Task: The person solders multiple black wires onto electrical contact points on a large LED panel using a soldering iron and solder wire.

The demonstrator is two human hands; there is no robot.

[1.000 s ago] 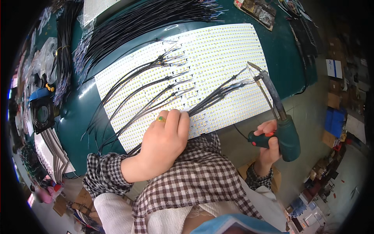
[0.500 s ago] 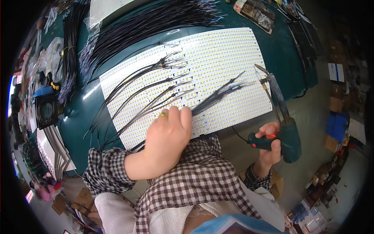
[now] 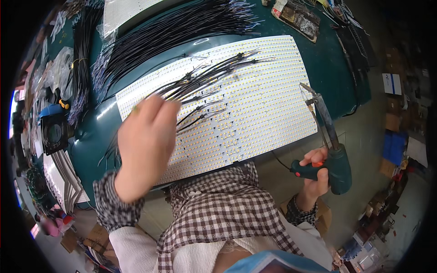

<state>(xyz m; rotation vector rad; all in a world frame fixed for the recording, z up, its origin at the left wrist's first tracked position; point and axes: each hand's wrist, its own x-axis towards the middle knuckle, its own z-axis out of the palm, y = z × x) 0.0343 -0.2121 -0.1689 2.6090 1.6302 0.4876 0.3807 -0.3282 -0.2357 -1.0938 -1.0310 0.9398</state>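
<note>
A large white panel (image 3: 255, 100) covered in rows of small yellow LED dots lies on a dark green table (image 3: 327, 63). Bundles of thin black wires (image 3: 205, 77) fan across its left half. My left hand (image 3: 145, 136), blurred, rests over the panel's left part on the wire ends; whether it grips them is unclear. My right hand (image 3: 314, 170) is off the table's near edge, shut on the handle of a dark green soldering gun (image 3: 334, 159). The gun's tip (image 3: 306, 89) points up at the panel's right edge.
A thick pile of loose black wires (image 3: 173, 27) lies behind the panel. A second white panel (image 3: 123, 9) sits at the far left back. A small black fan (image 3: 54, 134) and clutter line the left edge. A tray (image 3: 298, 16) sits at the back right.
My left hand has moved left and further onto the panel, sweeping the wire bundles leftward and up. The panel looks shifted. The right hand and soldering gun stay almost still.
</note>
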